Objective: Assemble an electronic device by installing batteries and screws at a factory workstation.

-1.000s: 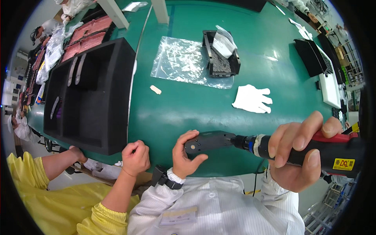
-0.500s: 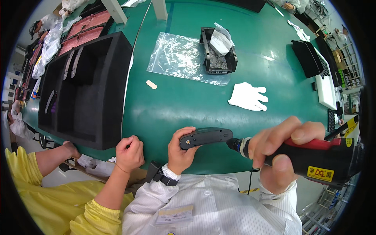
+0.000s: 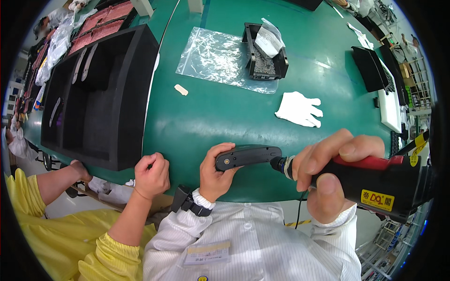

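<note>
My left hand (image 3: 214, 177) grips the left end of a flat black plastic housing (image 3: 251, 158) with rounded ends. Small screw holes and a round gold-coloured spot show on its near side. Wrapped in my right hand (image 3: 328, 175) is a black electric screwdriver (image 3: 363, 182) with a red trigger strip, lying almost level and pointing left. Its nose meets or overlaps the housing's right end; the bit itself is hidden, so contact cannot be told. Both hands are just above the near edge of the green table (image 3: 187, 126).
A large black compartment tray (image 3: 129, 107) stands at left, beside a co-worker's closed hand (image 3: 152, 175) in front of it. Farther off lie a clear plastic bag (image 3: 213, 56), a small black tray (image 3: 284, 65) holding a packet (image 3: 268, 42), a white glove (image 3: 300, 110) and a beige scrap (image 3: 180, 90).
The screwdriver's nose has come slightly up and left, overlapping the housing's right end. Both hands keep their grips. The whole view has shifted a little.
</note>
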`<state>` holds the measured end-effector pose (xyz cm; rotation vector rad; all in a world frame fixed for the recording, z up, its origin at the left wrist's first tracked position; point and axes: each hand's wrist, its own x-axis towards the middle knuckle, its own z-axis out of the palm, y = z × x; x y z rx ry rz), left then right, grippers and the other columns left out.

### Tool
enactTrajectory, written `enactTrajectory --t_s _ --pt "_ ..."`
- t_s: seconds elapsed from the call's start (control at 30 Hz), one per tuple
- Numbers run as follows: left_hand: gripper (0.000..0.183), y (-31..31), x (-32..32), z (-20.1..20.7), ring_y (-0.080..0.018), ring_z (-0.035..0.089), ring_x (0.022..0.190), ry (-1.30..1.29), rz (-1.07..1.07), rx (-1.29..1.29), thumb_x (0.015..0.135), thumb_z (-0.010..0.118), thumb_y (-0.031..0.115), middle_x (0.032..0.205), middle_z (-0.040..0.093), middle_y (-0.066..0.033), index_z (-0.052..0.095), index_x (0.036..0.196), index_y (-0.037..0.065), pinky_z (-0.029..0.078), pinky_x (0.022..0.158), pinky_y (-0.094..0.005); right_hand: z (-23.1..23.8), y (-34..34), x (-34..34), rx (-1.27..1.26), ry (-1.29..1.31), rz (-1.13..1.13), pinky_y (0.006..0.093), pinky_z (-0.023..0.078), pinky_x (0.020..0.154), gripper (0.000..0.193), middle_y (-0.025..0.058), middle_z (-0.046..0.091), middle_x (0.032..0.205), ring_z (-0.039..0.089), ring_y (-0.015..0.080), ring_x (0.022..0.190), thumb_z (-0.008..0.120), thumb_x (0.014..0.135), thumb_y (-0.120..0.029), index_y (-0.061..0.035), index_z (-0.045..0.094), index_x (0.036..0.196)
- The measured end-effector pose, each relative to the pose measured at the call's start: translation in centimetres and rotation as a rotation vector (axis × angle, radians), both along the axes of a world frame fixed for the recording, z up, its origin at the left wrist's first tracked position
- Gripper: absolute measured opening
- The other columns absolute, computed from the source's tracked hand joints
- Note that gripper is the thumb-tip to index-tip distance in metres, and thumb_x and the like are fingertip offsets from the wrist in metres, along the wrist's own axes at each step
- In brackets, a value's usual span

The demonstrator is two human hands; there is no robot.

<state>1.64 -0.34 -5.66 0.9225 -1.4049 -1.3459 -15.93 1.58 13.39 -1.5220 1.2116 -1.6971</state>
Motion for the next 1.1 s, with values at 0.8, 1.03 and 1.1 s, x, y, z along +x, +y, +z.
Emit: enactTrajectory --t_s 0.8,1.03,1.1 --pt "0.05 -0.3 0.3 -0.2 -0.0203 0.065 0.106 -0.067 -0.029 -0.08 0.078 0.08 -0.003 0.124 0.063 -0.0148 0.053 0.121 0.002 0.054 0.092 -0.032 0.5 0.3 0.7 0.047 0.092 0.084 0.0343 0.053 0.058 0.044 0.0074 0.058 0.085 0.056 0.0137 0.054 0.074 0.09 -0.027 -0.0157 0.04 0.115" --pt "0.051 -0.3 0.2 -0.1 -0.0195 0.066 0.103 -0.031 -0.025 -0.067 0.078 0.081 -0.002 0.123 0.063 -0.0139 0.053 0.121 0.003 0.054 0.089 -0.0313 0.6 0.5 1.3 0.038 0.116 0.081 0.0332 0.052 0.056 0.044 0.007 0.058 0.085 0.055 0.0128 0.052 0.075 0.09 -0.029 -0.0158 0.04 0.114" --pt "0.051 -0.3 0.2 -0.2 -0.0196 0.066 0.102 -0.044 -0.027 -0.084 0.078 0.081 -0.002 0.122 0.063 -0.0139 0.054 0.121 0.003 0.054 0.089 -0.0311 0.5 0.4 1.4 0.024 0.072 0.076 0.0325 0.052 0.053 0.043 0.0067 0.058 0.084 0.054 0.0125 0.05 0.074 0.091 -0.029 -0.0158 0.041 0.114"
